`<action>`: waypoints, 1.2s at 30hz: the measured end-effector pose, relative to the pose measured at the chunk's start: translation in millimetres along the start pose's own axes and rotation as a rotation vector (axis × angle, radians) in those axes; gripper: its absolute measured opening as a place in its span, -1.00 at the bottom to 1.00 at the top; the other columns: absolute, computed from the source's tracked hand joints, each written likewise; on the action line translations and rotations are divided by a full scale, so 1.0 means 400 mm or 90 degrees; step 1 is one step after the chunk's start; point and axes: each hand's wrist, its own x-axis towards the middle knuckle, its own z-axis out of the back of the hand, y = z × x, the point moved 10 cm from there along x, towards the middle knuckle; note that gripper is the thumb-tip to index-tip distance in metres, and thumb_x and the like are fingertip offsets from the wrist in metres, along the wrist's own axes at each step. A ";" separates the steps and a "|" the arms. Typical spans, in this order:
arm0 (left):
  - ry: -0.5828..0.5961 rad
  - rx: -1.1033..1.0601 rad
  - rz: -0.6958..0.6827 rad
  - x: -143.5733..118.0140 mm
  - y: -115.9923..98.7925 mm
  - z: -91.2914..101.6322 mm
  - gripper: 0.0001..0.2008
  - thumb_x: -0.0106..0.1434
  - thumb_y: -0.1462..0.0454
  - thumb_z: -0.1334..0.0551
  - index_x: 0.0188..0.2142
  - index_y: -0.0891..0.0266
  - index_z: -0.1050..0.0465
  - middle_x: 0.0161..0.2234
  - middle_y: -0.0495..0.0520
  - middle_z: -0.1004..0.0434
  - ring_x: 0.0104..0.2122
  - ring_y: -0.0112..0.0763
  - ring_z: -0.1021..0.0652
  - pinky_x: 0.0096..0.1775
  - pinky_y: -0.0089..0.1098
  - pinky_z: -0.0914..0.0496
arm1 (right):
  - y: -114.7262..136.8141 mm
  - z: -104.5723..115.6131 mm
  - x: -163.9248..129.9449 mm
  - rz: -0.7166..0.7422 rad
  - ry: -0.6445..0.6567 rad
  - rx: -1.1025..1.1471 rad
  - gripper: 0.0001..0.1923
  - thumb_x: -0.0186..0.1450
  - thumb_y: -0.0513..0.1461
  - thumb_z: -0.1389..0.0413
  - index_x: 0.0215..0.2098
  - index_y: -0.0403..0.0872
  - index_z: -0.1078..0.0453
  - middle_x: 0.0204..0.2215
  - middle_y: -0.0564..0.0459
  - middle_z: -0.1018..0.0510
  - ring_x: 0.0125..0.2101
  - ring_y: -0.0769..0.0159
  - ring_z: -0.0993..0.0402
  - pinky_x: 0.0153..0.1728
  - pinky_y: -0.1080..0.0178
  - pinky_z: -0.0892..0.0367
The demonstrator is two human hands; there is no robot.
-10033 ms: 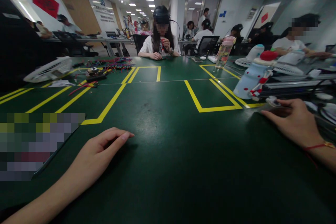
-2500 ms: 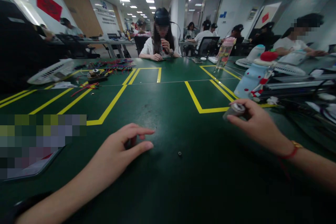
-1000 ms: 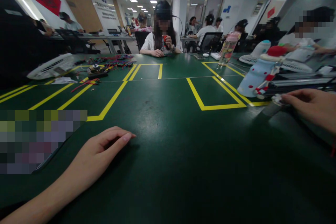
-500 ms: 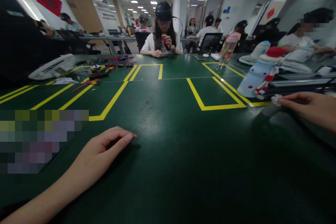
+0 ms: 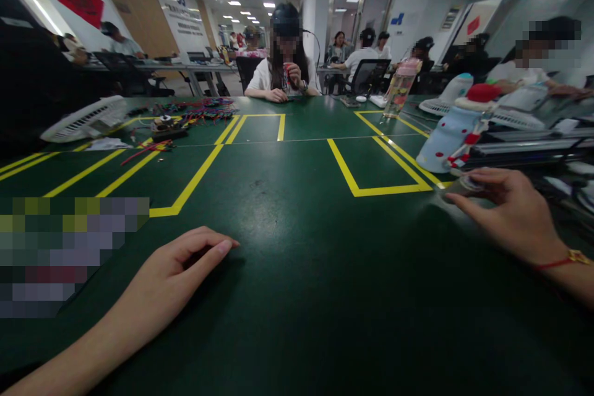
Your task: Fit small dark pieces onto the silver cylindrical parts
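My left hand (image 5: 190, 269) rests on the green table (image 5: 297, 322), its fingers together and the thumb tip against the index finger, with nothing visible in it. My right hand (image 5: 515, 213) is at the right, thumb and fingers closed around a small greyish see-through object (image 5: 466, 184) with a round pale end. That object is held above the table and blurred, so its kind is unclear. Just beyond it stands a light blue bottle (image 5: 440, 139) with red dots and a red top.
Yellow tape lines (image 5: 394, 189) mark the table. A white fan (image 5: 86, 120) lies at the left near tangled wires (image 5: 204, 109). A pink-lidded clear bottle (image 5: 400, 90) and metal rails (image 5: 524, 145) are at the right. Across the table sits a person (image 5: 283, 65).
My right hand has moved left and inward, bringing the small greyish object with it; its wrist with a red bracelet now shows. My left hand stays in place. The view has shifted slightly.
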 end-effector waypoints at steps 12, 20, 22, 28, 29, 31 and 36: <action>0.009 0.035 -0.021 0.002 -0.009 0.000 -0.70 0.30 0.00 -0.12 -0.20 0.05 -0.54 -0.15 -0.03 -0.58 -0.10 -0.23 -0.53 -0.05 -0.31 -0.35 | 0.644 -0.166 -0.190 0.300 0.389 0.522 -0.67 0.22 -0.30 -0.16 -0.10 -0.01 -0.19 0.01 0.03 -0.39 -0.03 0.42 -0.38 -0.04 0.29 -0.38; 0.033 -0.014 -0.223 -0.012 -0.246 -0.081 -0.75 0.33 0.11 -0.15 -0.05 -0.01 -0.49 -0.14 0.02 -0.49 -0.18 -0.31 -0.50 -0.18 -0.34 -0.41 | 0.584 -0.230 -0.201 0.154 0.450 0.512 -0.34 0.14 -0.15 -0.26 0.12 0.02 -0.09 -0.02 0.02 -0.43 -0.06 0.37 -0.42 -0.02 0.22 -0.38; 0.067 -0.044 -0.289 -0.020 -0.322 -0.111 -0.82 0.30 0.18 -0.20 -0.14 0.01 -0.54 -0.18 0.01 -0.49 -0.18 -0.32 -0.49 -0.15 -0.34 -0.41 | 0.582 -0.237 -0.202 0.139 0.459 0.515 -0.40 0.15 -0.15 -0.25 0.09 0.02 -0.11 -0.05 0.02 -0.45 -0.09 0.37 -0.44 -0.07 0.23 -0.40; 0.023 -0.068 -0.281 -0.002 -0.355 -0.093 -0.89 0.25 0.22 -0.25 -0.31 0.01 -0.60 -0.26 -0.04 -0.51 -0.24 -0.36 -0.51 -0.20 -0.38 -0.40 | 0.586 -0.239 -0.198 0.132 0.479 0.519 -0.43 0.15 -0.17 -0.25 0.07 0.01 -0.15 -0.08 0.06 -0.48 -0.12 0.40 -0.46 -0.12 0.27 -0.40; 0.026 -0.068 -0.277 0.000 -0.350 -0.093 -0.89 0.24 0.20 -0.27 -0.28 0.00 -0.60 -0.25 -0.04 -0.52 -0.23 -0.34 -0.52 -0.18 -0.36 -0.41 | 0.587 -0.237 -0.197 0.137 0.475 0.519 -0.43 0.15 -0.18 -0.25 0.07 0.01 -0.15 -0.08 0.06 -0.48 -0.12 0.40 -0.46 -0.12 0.27 -0.40; 0.060 -0.067 -0.274 0.003 -0.344 -0.107 -0.87 0.22 0.20 -0.29 -0.24 0.00 -0.60 -0.21 -0.03 -0.54 -0.20 -0.32 -0.52 -0.15 -0.34 -0.41 | 0.587 -0.234 -0.195 0.140 0.465 0.519 -0.43 0.15 -0.19 -0.25 0.07 0.01 -0.16 -0.07 0.07 -0.48 -0.11 0.41 -0.46 -0.11 0.27 -0.39; 0.040 -0.074 -0.251 0.010 -0.333 -0.103 -0.89 0.23 0.20 -0.27 -0.37 0.07 -0.59 -0.29 -0.04 -0.53 -0.26 -0.36 -0.52 -0.21 -0.37 -0.39 | 0.582 -0.233 -0.189 0.129 0.462 0.512 -0.43 0.13 -0.18 -0.25 0.07 0.00 -0.19 -0.08 0.05 -0.49 -0.12 0.39 -0.46 -0.11 0.27 -0.39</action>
